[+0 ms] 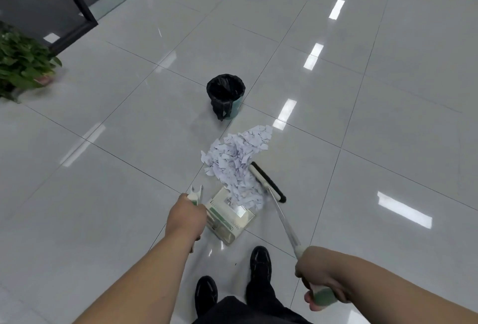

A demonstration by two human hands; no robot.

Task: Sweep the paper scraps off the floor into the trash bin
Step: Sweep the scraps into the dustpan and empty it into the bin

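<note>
Your black shoes point(260, 263) are standing on the tiled floor point(103, 194). Your right hand point(319, 277) is gripping the broom point(266, 184) handle with its fingers curled round it, and your left hand point(186, 220) is gripping the dustpan point(230, 217) handle. The paper scraps point(238, 163) are lying heaped against the broom head and spilling into the dustpan, near the trash bin point(225, 96).

I see even overhead light, bright rectangular glare streaks on the glossy floor point(336, 65). Soft shadows, slight overall blur, wide-angle bending at edges, plant point(23, 62) smeared.
</note>
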